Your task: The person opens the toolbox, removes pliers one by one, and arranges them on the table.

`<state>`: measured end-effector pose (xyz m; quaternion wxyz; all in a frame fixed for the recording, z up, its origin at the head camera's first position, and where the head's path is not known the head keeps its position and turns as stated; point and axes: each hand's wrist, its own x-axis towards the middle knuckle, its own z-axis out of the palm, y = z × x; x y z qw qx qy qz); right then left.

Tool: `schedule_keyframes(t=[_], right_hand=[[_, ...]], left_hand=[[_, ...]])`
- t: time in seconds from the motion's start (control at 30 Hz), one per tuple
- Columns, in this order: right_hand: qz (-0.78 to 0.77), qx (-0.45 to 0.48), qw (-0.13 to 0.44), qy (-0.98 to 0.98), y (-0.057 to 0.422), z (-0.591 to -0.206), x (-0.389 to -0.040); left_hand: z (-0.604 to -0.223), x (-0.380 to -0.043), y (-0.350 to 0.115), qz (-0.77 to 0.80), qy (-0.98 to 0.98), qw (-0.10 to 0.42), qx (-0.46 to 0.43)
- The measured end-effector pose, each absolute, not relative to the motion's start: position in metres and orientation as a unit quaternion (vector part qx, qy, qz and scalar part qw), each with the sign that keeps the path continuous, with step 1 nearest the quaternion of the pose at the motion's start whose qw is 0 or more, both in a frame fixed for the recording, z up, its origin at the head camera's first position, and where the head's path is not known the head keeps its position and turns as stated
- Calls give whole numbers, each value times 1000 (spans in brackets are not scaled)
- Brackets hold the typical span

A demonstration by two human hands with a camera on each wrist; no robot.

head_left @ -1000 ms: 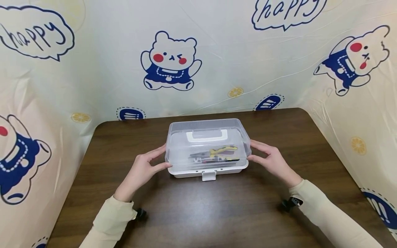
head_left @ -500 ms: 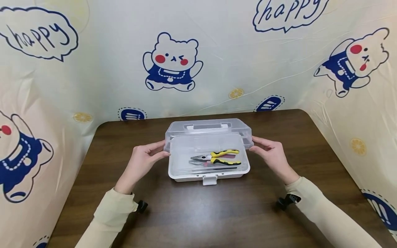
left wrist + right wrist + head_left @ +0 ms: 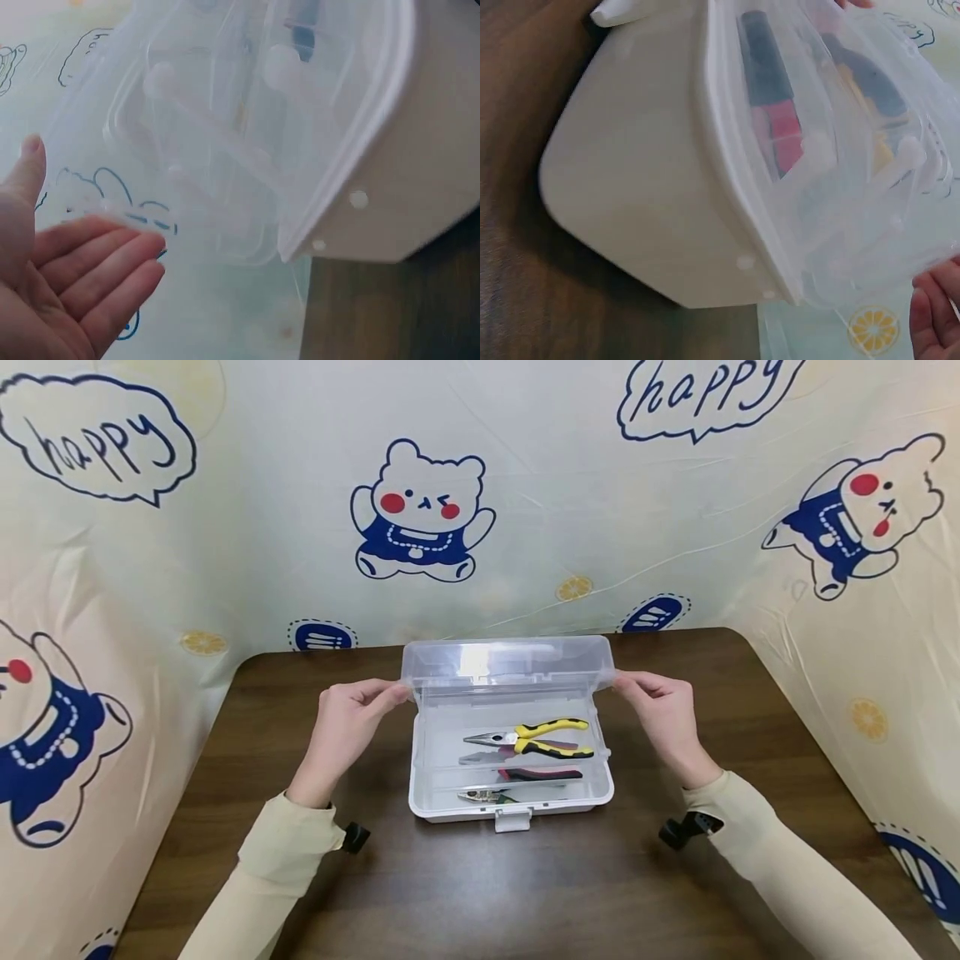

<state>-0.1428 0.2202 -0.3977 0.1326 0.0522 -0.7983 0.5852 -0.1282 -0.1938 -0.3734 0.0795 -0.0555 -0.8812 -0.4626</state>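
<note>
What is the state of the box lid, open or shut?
Open: the clear lid stands raised at the back of the white box, leaving the yellow-handled pliers inside uncovered.

- "happy" was lettered in the left speech bubble point(image 3: 105, 443) on the backdrop point(image 3: 285, 527).
- "happy" was repeated in the right speech bubble point(image 3: 705, 397).
- "!!!" was printed on blue ovals point(image 3: 655, 612).
</note>
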Motion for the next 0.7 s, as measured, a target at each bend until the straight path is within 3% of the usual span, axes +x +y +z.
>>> schedule_keyframes(t=[0.27,0.7], right_hand=[[622,64,108,-773,222,-406,-164],[629,164,12,-760,221,-419,-189]], left_hand=[[-372,-144,-190,-507,-860,55,-2],[-405,-167,-200,-570,-815,-7,-109]])
